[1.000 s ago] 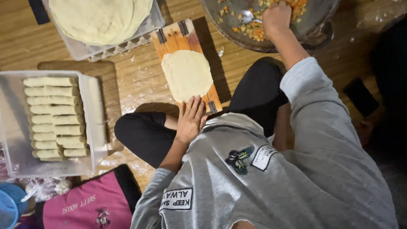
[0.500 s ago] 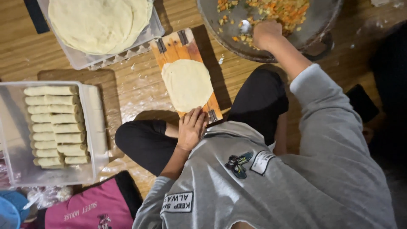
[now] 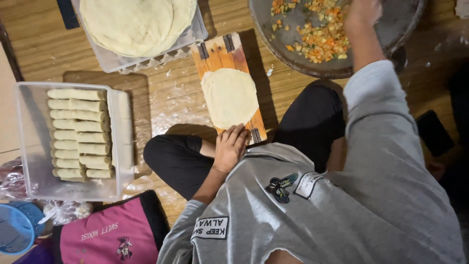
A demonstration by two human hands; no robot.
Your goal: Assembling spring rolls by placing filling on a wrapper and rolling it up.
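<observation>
One round wrapper (image 3: 229, 97) lies just beyond left hand (image 3: 229, 147) fingers (together, flat); right hand (image 3: 362, 11) grip unclear.

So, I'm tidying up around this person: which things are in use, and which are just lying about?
In use: round dough sheet on orange wooden board; dark pan of chopped vegetables; clear tray of rolls.
Lying about: pink cloth bag; blue plastic basket.

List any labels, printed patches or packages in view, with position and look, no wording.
White rectangular patch: lower hem of the grey sweatshirt, dark print.
Small white patch: sweatshirt middle, beside a dark butterfly patch.
Pink bag: bottom left, white print, small figure.
Clear plastic bags: bottom left, crumpled.
</observation>
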